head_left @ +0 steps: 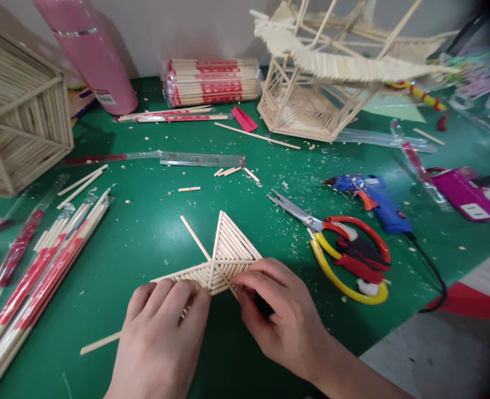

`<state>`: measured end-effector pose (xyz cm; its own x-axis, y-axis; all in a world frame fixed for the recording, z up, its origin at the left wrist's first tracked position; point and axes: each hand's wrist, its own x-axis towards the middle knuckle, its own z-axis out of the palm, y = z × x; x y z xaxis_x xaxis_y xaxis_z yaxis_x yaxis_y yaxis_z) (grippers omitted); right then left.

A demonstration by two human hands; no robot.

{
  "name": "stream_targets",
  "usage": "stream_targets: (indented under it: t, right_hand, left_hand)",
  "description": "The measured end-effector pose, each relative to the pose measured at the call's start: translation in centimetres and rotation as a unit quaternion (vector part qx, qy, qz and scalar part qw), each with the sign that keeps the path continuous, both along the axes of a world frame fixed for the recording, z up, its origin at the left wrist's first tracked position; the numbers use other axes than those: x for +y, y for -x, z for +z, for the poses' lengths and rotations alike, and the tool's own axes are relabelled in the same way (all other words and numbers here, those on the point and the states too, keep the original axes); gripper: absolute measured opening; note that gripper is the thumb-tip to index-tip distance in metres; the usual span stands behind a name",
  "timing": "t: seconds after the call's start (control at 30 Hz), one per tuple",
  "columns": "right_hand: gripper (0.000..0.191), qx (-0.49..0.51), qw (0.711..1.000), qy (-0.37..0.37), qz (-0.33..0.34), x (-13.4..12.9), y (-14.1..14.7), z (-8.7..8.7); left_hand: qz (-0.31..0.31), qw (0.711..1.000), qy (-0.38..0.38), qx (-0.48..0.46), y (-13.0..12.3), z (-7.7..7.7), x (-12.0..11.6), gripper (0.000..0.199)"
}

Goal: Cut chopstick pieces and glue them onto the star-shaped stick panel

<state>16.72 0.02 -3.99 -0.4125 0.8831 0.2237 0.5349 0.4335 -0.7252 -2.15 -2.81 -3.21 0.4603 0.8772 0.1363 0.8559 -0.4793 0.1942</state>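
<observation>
While our half-curled left hand (162, 327), grip hidden, partly covers and our right hand (284, 310) pinches the stick panel (231, 239) on the table (145, 233), we judge it light, fragile, best held edgewise.

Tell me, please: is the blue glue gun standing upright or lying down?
Lying on its side: the blue glue gun rests flat on the green table, one broad side facing up.

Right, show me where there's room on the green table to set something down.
Roomiest: between the red-wrapped sticks and the left hand, barring a few crumbs. A smaller, littered gap lies between the clear strip and the glue gun. Crowded: the back, with pink bottle, stick packet and stick model.
</observation>
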Motion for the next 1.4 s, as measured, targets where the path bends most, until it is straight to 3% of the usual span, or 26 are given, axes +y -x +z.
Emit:
stream_targets:
  t: [0.3,1.4]
  right_hand:
    - [0.011,-0.028,0.999,0.001,0.018,0.42,0.66,0.09]
    - [0.013,-0.057,0.998,0.000,0.020,0.07,0.58,-0.02]
  left_hand:
    - [-0.006,1.000,-0.021,-0.022,0.10,-0.16,0.07,0.013]
    - [-0.018,1.000,-0.023,-0.001,0.20,0.08,0.17,0.015]
